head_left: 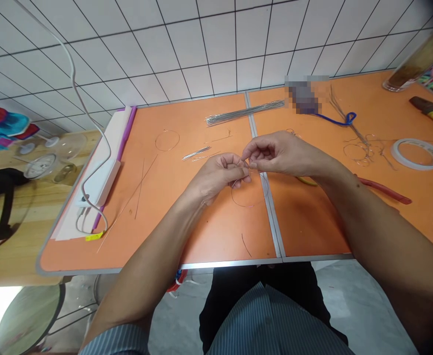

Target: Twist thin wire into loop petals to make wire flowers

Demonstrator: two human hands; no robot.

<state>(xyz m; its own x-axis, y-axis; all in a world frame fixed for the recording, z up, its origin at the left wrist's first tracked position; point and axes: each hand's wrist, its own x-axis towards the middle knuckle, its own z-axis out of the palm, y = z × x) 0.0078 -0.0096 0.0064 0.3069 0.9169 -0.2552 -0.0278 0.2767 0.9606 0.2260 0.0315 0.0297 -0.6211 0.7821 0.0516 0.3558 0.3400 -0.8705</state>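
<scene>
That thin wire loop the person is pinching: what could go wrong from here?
The thin wire loop, pinched between the left hand and right hand, might spring loose, and its end could prick a finger. The right forearm could nudge the red-handled pliers beside it. The short wire piece near the front edge of the orange table might get knocked off.

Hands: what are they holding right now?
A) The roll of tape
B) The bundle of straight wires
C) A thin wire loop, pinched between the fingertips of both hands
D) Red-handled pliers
C. The left hand and right hand meet at the fingertips, with the thin wire loop hanging below them.
</scene>
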